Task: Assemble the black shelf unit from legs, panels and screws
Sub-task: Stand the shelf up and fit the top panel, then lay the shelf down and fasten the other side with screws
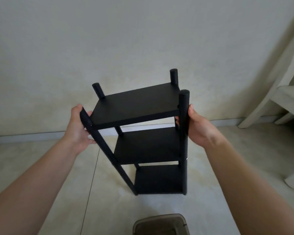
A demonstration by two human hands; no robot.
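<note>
Head view: black shelf unit [143, 106] stands upright on tiled floor [210, 192], three panels between four legs. Left hand [78, 128] wraps near left leg [98, 139] at top panel. Right hand [199, 127] clasps near right leg [184, 126]. Grey container [161, 225] at bottom edge.

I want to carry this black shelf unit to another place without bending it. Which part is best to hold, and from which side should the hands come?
Hold the two near legs just under the top panel, one from each side, as the left hand and right hand do on the shelf unit. The legs are round posts that fingers wrap easily, and the unit is tall and narrow, so a high two-sided hold probably keeps it upright.
</note>
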